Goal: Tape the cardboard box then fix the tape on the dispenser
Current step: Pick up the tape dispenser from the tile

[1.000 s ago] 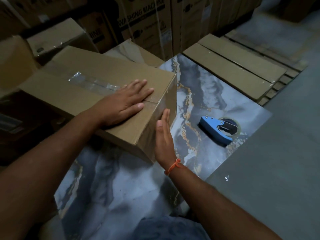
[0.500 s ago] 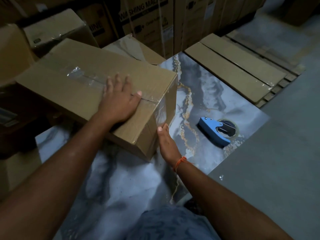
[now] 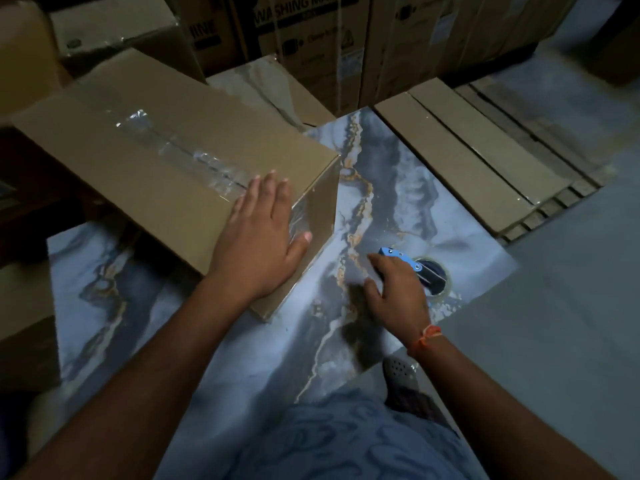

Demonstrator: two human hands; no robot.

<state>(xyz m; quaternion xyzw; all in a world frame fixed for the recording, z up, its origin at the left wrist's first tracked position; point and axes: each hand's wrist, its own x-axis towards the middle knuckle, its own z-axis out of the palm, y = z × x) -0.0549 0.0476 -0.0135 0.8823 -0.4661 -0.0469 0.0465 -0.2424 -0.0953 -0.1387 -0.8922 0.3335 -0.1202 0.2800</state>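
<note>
A brown cardboard box [image 3: 145, 174] lies on a marbled blue-grey slab [image 3: 242, 368]. A strip of clear tape [image 3: 194, 157] runs along its top seam and down the near end. My left hand [image 3: 259, 244] rests flat on the box's near top corner, over the tape, fingers spread. To the right, a blue tape dispenser [image 3: 412, 268] with a clear tape roll lies on the slab. My right hand [image 3: 398, 292] is over the dispenser's near side, fingers apart and partly covering it; whether it touches it I cannot tell.
Large printed cartons [image 3: 311, 39] stand along the back. Flat cardboard packs [image 3: 460, 161] lie stacked on the grey floor [image 3: 554, 341] at the right. More boxes [image 3: 24, 320] crowd the left edge. My knee and a grey shoe [image 3: 400, 372] are at the bottom.
My right hand left the box's end face and moved right to the blue dispenser. My left hand slid along the tape to the box's near corner.
</note>
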